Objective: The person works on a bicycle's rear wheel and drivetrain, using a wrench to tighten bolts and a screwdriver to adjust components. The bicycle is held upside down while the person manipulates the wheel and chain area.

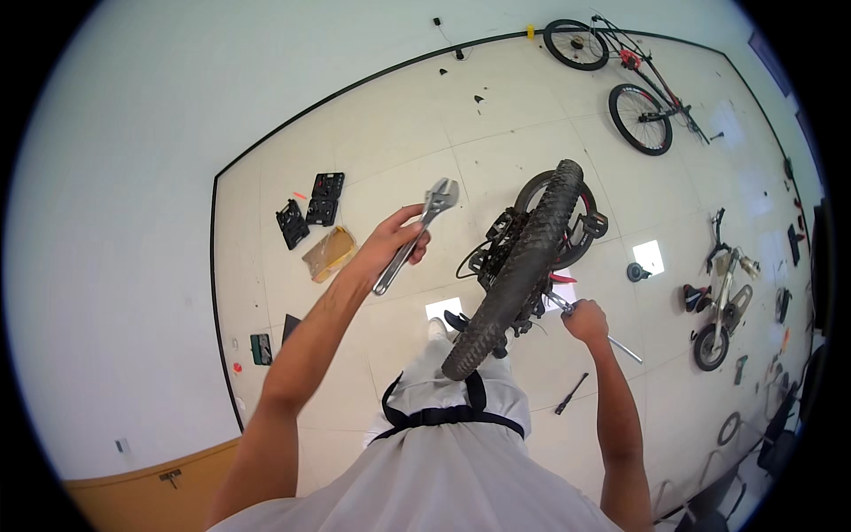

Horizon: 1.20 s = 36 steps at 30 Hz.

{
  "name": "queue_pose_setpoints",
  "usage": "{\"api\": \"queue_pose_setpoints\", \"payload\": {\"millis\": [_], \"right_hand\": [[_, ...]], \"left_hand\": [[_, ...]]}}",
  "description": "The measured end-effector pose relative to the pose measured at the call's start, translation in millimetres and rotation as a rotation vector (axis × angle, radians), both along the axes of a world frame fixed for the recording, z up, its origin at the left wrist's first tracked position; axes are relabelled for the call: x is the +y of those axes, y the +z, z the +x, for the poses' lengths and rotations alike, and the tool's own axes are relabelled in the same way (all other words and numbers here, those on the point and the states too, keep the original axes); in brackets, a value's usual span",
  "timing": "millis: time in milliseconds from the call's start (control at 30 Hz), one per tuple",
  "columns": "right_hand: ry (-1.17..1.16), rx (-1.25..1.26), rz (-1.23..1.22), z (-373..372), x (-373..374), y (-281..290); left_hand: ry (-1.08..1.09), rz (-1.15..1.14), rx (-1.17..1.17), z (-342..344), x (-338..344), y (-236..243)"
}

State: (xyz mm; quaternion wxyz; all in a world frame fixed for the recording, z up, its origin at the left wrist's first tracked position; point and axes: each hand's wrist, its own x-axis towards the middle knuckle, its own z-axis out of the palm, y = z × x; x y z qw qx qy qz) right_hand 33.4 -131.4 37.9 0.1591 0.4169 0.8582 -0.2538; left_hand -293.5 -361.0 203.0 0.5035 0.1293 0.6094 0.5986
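In my left hand [399, 241], raised left of the bike, is a silver adjustable wrench [432, 211] with its jaw end up and away from everything. The fingers wrap its handle. My right hand [587, 321] is closed round a long silver wrench [625, 349]. Its far end reaches the hub area of the bike wheel, but the tyre and frame partly hide that contact. The wheel's knobby black tyre [523, 266] stands right before my legs, with the rest of the small dark bike [498, 251] behind and beside it. A pedal [596, 223] sticks out at the right.
Open black tool cases [325, 197] and a yellow-brown box [328, 254] lie on the floor at left. A black-handled tool [572, 394] lies below my right hand. A bicycle [643, 89] stands far right; a small partly stripped bike [722, 301] lies right, among loose parts.
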Motion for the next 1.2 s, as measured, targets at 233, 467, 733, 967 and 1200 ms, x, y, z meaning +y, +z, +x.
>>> {"api": "queue_pose_setpoints", "payload": {"millis": [233, 467, 733, 967, 1200], "right_hand": [[-0.021, -0.011, -0.034, 0, 0, 6], [-0.006, -0.009, -0.007, 0, 0, 1], [0.003, 0.025, 0.015, 3, 1, -10], [-0.001, 0.027, 0.001, 0, -1, -3], [0.010, 0.015, 0.013, 5, 1, -15]], "left_hand": [[0.082, 0.350, -0.239, 35, -29, 47], [0.102, 0.529, -0.252, 63, -48, 66], [0.076, 0.609, -0.328, 73, -49, 76], [0.140, 0.533, -0.246, 77, -46, 79], [0.090, 0.021, -0.186, 28, -25, 14]]}}
